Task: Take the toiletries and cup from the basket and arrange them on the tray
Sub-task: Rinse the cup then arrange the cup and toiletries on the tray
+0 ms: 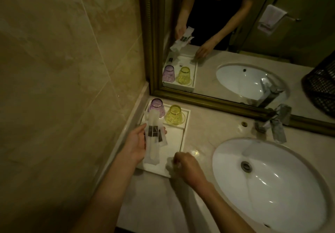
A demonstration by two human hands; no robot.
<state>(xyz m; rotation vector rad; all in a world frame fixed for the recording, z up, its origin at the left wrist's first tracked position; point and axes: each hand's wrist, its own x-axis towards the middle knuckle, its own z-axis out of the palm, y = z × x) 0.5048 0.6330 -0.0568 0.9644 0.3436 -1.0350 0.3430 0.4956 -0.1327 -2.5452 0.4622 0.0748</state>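
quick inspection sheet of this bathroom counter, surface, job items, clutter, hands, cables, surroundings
surface: pale marble counter, glossy, with a white oval sink set in it
job's things: white tray in the corner by the wall; purple cup and yellow cup upside down at its far end; white wrapped toiletry packets held above the tray; dark basket seen only in the mirror
clutter: nothing seen
grippers: left hand holds the packets; right hand at the tray's near right corner, fingers curled on something small and white, too blurred to name
cables: nothing seen
surroundings: gold-framed mirror, chrome faucet, tiled wall, towel on a rail in the reflection
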